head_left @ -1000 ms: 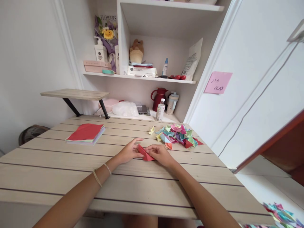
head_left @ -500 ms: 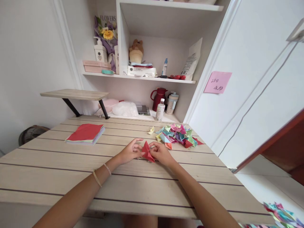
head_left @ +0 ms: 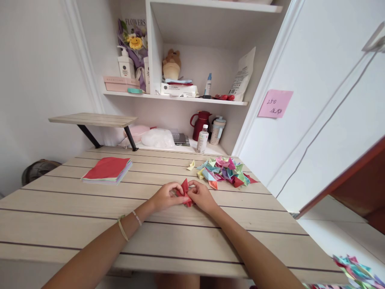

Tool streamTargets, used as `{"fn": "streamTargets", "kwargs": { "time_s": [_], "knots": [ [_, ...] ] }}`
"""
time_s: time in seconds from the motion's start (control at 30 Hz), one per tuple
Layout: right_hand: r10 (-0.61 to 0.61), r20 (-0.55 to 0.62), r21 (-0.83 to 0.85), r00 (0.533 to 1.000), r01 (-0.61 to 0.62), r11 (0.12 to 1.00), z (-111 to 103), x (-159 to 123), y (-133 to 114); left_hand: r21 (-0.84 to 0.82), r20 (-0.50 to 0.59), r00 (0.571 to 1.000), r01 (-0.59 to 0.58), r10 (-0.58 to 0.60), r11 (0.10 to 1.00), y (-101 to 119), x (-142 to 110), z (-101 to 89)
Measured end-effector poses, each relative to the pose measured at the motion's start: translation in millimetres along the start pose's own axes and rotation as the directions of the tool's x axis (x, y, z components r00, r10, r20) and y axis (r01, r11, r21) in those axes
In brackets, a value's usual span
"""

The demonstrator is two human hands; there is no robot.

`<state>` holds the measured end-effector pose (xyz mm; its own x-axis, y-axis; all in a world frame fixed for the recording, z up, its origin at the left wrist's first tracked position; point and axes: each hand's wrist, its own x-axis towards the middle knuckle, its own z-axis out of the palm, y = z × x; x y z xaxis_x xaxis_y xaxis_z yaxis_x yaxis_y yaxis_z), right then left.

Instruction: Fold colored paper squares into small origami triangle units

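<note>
A partly folded red origami paper [head_left: 185, 194] is held just above the wooden table, between both hands. My left hand [head_left: 168, 195] grips its left side, thumb across the front and fingers behind. My right hand [head_left: 202, 196] pinches its right side with thumb and index finger. Pointed red flaps stick up and down between the fingers; the inner folds are partly hidden. A heap of folded paper pieces [head_left: 224, 170] in many colours lies behind my right hand, with one yellow folded piece [head_left: 191, 165] apart on its left.
A stack of square paper [head_left: 106, 169], red on top, lies at the table's left. Behind it stands a small raised shelf [head_left: 93, 119]. A bottle [head_left: 202, 139] and a red jug [head_left: 201, 125] stand at the back. More folded paper [head_left: 355, 271] is at lower right.
My left hand has moved right and closed over the red paper, thumb now across its front. The paper's flaps have changed shape. My right hand stays nearly in place.
</note>
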<state>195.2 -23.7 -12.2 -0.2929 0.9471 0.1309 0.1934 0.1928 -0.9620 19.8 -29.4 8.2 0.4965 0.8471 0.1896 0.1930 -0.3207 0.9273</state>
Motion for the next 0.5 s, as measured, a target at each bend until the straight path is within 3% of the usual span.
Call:
{"fn": "streamTargets", "kwargs": {
  "time_s": [0.27,0.37,0.5],
  "knots": [
    [-0.095,-0.107,-0.225,0.990,0.069,0.972,-1,-2,-4,0.012,0.019,0.999,-0.034,0.034,0.999,-11,3,-1.0],
    [-0.058,-0.072,-0.181,0.996,0.044,0.982,-1,-3,-5,0.006,0.023,0.998,-0.059,0.059,0.998,-12,5,-1.7],
    [0.003,-0.049,-0.074,0.999,-0.007,0.997,-2,-2,-4,-0.028,-0.015,1.000,-0.007,0.007,1.000,-15,8,-2.7]
  ]
}}
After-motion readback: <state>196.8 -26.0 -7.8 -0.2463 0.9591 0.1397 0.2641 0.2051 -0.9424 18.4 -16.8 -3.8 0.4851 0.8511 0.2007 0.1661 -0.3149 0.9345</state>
